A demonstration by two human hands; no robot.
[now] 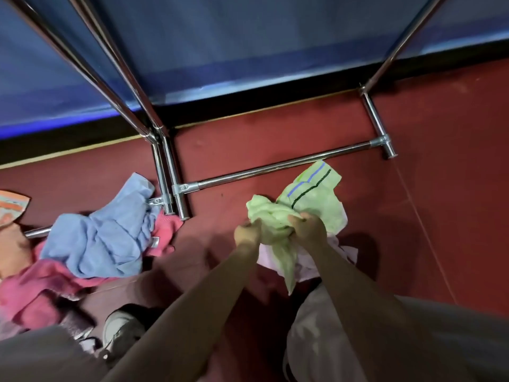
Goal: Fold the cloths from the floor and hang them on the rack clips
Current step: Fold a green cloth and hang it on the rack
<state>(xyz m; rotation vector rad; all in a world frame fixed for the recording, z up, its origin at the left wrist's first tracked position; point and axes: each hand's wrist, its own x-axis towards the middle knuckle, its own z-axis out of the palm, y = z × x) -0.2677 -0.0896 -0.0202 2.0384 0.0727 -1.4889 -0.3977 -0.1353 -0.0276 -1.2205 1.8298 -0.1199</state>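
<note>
A light green cloth [311, 199] with a blue and a dark stripe is bunched up above the red floor, right of centre. My left hand [246, 234] grips its left part and my right hand [309, 228] grips its right part, fingers curled into the fabric. A pale pink cloth [344, 252] lies under the green one. To the left lie a blue cloth [102, 235] and a pink cloth [35, 288] in a heap. The chrome rack [275, 168] has its base bar just beyond my hands. No clips are in view.
The rack's legs [168, 186] stand on the red floor beside the blue cloth, and its poles rise toward me. A blue wall [220, 45] runs along the back. My shoe [121, 329] is at lower left. An orange patterned cloth [12, 205] shows at the left edge.
</note>
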